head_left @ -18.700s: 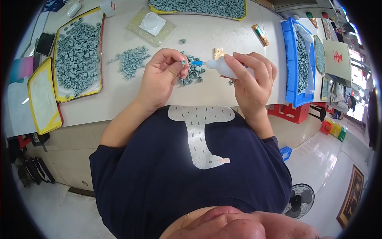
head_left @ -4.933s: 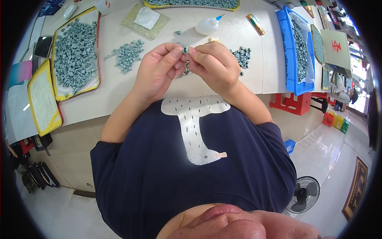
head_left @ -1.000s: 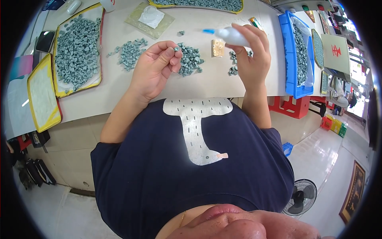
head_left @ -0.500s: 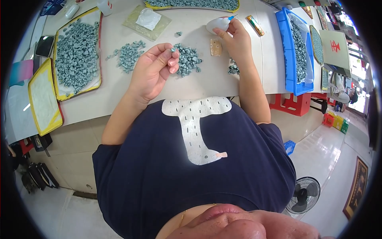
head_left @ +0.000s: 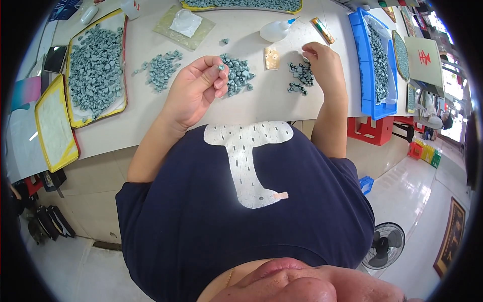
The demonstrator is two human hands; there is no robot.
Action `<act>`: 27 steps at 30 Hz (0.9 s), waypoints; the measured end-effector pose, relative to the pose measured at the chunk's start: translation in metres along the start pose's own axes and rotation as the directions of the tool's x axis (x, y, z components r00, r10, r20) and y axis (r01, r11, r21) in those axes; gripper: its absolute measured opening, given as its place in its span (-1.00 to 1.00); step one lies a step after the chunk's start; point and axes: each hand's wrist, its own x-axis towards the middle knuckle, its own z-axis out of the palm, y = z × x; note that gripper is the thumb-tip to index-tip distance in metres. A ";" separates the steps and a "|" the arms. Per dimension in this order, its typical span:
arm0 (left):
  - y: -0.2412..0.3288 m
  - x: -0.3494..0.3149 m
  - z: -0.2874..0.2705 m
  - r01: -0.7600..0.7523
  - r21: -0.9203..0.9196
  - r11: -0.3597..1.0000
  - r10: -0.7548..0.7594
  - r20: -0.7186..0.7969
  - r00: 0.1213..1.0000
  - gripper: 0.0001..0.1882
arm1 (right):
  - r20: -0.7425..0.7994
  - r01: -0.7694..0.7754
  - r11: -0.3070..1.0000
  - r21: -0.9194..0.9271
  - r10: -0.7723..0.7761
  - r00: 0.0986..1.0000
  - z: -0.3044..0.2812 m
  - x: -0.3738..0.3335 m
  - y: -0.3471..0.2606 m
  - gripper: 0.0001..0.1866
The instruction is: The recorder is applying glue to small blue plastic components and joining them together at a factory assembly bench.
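My left hand [head_left: 193,90] pinches a small green stone piece [head_left: 221,67] between thumb and fingers. Beneath those fingertips lies a heap of grey-green stone pieces [head_left: 240,76]. My right hand [head_left: 328,65] is bent over a small group of darker green pieces [head_left: 303,74], its thumb and fingertips drawn together at the far edge. Whatever they pinch is too small to make out. A white squeeze bottle [head_left: 273,32] with a blue tip stands beyond, held by neither hand. Between the two piles rests a small tan card [head_left: 272,59].
Further left are a loose stone pile [head_left: 163,70] and a yellow-rimmed tray of stones [head_left: 98,70]. A blue bin [head_left: 357,60] borders the right side. At the back lie a greenish packet [head_left: 163,27] and a small orange-green tube [head_left: 322,31].
My right hand has let go of the squeeze bottle, which now stands on the table, and has moved right and nearer, to the darker pieces. My left hand has hardly moved.
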 end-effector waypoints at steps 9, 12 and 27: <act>0.000 0.000 0.000 -0.005 0.034 0.999 0.005 0.013 1.000 -0.90 | 0.095 -0.141 0.982 -0.126 0.153 0.984 -0.001 -0.002 0.003 -0.80; 0.001 -0.001 -0.001 -0.004 0.040 0.999 0.003 0.031 1.000 -0.90 | 0.096 -0.151 0.985 -0.087 0.159 0.983 -0.001 -0.002 0.000 -0.79; 0.004 -0.003 0.006 -0.011 0.053 0.999 0.008 0.048 0.999 -0.88 | 0.043 0.193 0.614 0.765 -0.348 0.937 0.020 -0.036 -0.100 -0.80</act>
